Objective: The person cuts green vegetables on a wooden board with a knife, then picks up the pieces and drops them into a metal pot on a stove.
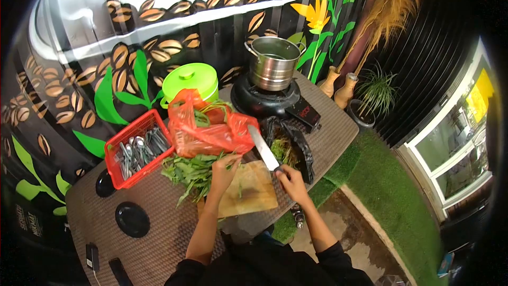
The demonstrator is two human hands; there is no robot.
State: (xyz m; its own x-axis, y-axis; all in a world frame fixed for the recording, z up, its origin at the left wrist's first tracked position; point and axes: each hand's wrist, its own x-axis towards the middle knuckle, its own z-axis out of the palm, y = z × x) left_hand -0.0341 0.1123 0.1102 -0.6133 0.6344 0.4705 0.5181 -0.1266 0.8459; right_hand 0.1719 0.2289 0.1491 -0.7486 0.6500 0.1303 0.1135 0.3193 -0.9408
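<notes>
My right hand (292, 181) is wrapped round the dark handle of a kitchen knife (263, 148), its broad blade pointing up and away over the right side of a wooden cutting board (254, 198). At the board's far left corner is my left hand (226, 170), fingers curled together; what they hold, if anything, is too small to make out. Leafy greens (190, 172) lie heaped just left of that hand. Behind them a red plastic bag (203, 130) sits with more green stems inside. Bits of green lie on the board.
Right of the board stands a black plastic bag (304, 151) with plant scraps inside. Farther back are a steel pot (272, 69) on a black cooker (259, 100) and a lidded green container (190, 82). A red basket (124, 180) of cutlery and a black plate (132, 219) occupy the left.
</notes>
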